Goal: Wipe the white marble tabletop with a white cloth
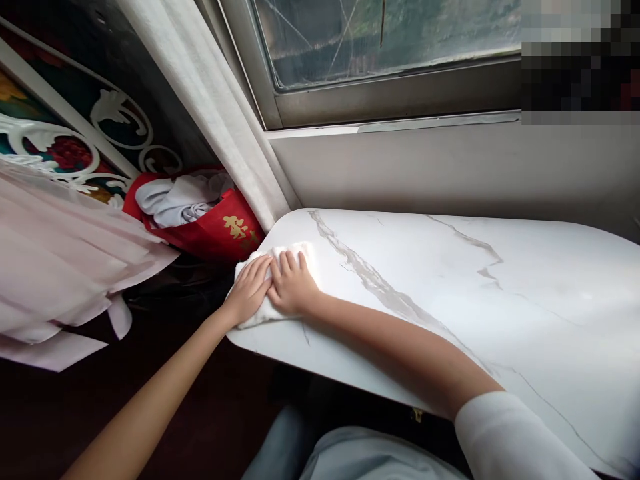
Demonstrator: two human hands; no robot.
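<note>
A folded white cloth (265, 315) lies flat near the left end of the white marble-patterned tabletop (415, 267). On the cloth's left part rests my left hand (250, 291), palm down with its fingers stretched out. Beside it, my right hand (293, 283) presses down on the cloth, its fingers spread and pointing away from me. The two hands touch or nearly touch at the fingers and thumbs. Both palms are hidden against the cloth, which is not gripped.
Left of the table, a red bag (210, 233) holds pale fabric. Pale pink ruffled fabric (65, 253) hangs at the far left, before white scrolled metalwork (123, 113). A white curtain (210, 100) meets the table's far left corner. Behind stand a wall (400, 167) and window (390, 40).
</note>
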